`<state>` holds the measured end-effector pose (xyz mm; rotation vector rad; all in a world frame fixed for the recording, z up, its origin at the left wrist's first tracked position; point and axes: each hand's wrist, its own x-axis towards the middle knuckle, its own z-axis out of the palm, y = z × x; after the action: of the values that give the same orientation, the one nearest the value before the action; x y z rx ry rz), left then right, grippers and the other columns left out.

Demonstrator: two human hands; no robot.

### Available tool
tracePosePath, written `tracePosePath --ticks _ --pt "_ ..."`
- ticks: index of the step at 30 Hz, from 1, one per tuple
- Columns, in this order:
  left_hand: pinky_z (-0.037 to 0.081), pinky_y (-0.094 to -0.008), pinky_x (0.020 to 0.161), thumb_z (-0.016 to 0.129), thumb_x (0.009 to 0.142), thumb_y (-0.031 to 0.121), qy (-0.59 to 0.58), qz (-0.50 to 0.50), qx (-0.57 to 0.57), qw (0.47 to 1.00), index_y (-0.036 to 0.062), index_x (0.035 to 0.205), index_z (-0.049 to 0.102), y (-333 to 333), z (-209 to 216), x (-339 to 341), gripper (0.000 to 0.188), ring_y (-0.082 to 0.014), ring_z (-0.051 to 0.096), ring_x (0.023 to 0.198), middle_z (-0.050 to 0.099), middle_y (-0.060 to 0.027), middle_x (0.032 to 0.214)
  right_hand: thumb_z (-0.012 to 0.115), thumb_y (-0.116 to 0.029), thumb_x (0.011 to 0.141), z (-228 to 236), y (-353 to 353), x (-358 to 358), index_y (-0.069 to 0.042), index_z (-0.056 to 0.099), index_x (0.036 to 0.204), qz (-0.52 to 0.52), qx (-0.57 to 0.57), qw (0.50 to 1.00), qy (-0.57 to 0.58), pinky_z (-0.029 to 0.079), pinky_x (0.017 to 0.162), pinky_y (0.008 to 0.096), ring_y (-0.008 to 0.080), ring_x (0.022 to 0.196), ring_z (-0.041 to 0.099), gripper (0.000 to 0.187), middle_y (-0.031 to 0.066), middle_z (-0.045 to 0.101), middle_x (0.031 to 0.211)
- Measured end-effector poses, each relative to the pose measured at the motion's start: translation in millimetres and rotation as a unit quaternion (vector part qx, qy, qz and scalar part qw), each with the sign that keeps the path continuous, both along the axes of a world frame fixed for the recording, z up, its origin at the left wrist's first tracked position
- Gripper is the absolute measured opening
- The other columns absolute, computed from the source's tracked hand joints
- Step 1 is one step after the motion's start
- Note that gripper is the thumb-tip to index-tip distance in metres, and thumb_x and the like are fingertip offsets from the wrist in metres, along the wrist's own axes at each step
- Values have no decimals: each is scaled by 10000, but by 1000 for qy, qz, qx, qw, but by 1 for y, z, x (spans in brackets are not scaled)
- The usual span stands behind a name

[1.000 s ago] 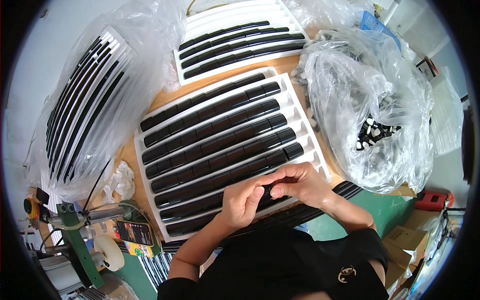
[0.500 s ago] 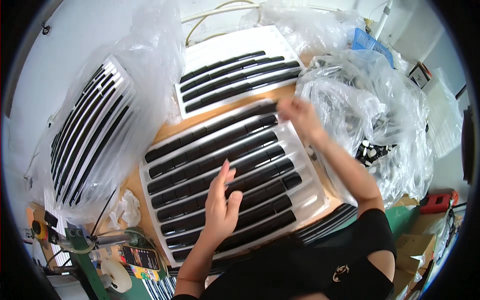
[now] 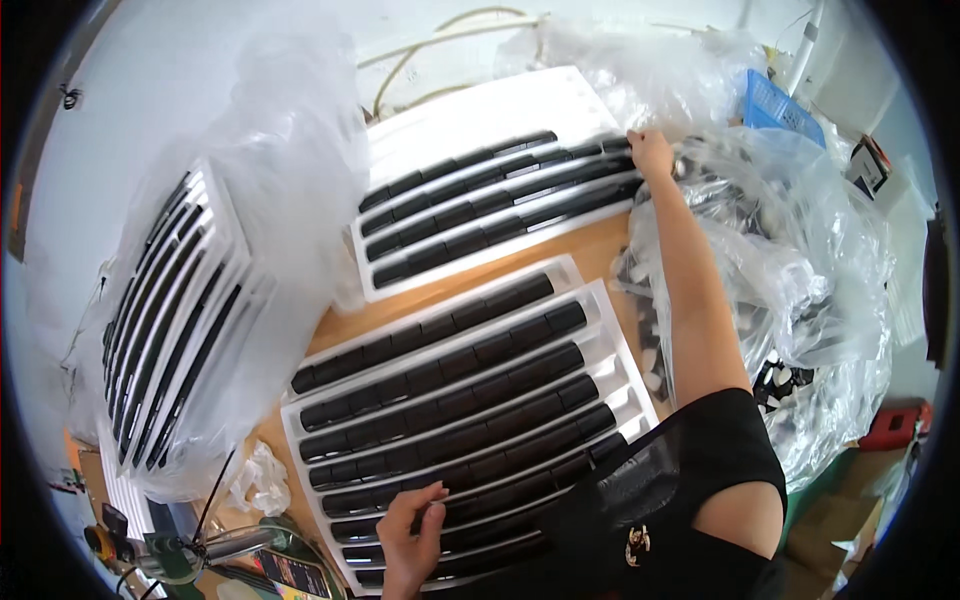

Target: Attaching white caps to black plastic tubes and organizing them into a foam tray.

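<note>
My right hand point(image 3: 653, 155) reaches to the right end of the rows on the far white tray point(image 3: 480, 110). Its fingers are closed on a dark glossy strip-like piece point(image 3: 608, 147) that lines up with a row there; the fingertips partly hide its end. Over the lower left of the near white tray point(image 3: 615, 345) is my left hand point(image 3: 412, 540), loosely curled, thumb apart from the fingers, holding nothing visible. Several slightly curved rows of black glossy pieces point(image 3: 450, 370) fill much of the near tray.
A plastic-wrapped stack of similar trays point(image 3: 165, 330) leans at left. Clear bags of small black and white parts point(image 3: 785, 385) bulge at right, beside a blue basket point(image 3: 782, 108). Crumpled tissue point(image 3: 262, 478), a phone point(image 3: 295, 572) and a metal arm point(image 3: 225, 543) lie lower left.
My right hand has moved from the near tray's top row to the far tray's right end. That top row now ends shorter at its right. My left hand has dropped lower in view.
</note>
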<state>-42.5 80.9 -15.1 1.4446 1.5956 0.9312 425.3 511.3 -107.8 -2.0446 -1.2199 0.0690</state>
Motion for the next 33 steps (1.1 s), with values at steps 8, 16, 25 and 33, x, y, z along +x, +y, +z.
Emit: tracePosePath --ticks 8,16,25,33 --pt "449 -331 798 612 723 -28 150 -261 127 945 41 1024 615 49 7 25 308 -255 587 895 619 -102 943 644 -324 776 16 -12 -39 -30 637 880 -56 14 980 -192 477 716 415 347 841 608 311 208 629 850" --pt "383 -388 879 510 734 12 278 -499 267 776 112 1187 535 96 -14 126 465 -315 462 1086 489 -178 1165 632 -198 828 109 -178 -89 -33 589 1008 222 195 955 23 476 739 300 199 822 604 248 122 627 912" --pt "372 -448 914 487 771 24 283 -484 373 739 35 1060 559 89 -27 136 297 -348 445 1120 511 -207 1135 619 -218 807 126 -454 35 -11 620 839 4 -158 983 -97 460 654 323 208 708 603 210 91 625 754" --pt "429 -306 707 662 729 31 166 -370 316 858 55 1080 549 58 -8 124 370 -208 540 847 548 -85 960 648 -233 745 75 -459 18 -60 638 845 14 -144 967 -210 455 694 387 297 841 583 200 119 603 856"
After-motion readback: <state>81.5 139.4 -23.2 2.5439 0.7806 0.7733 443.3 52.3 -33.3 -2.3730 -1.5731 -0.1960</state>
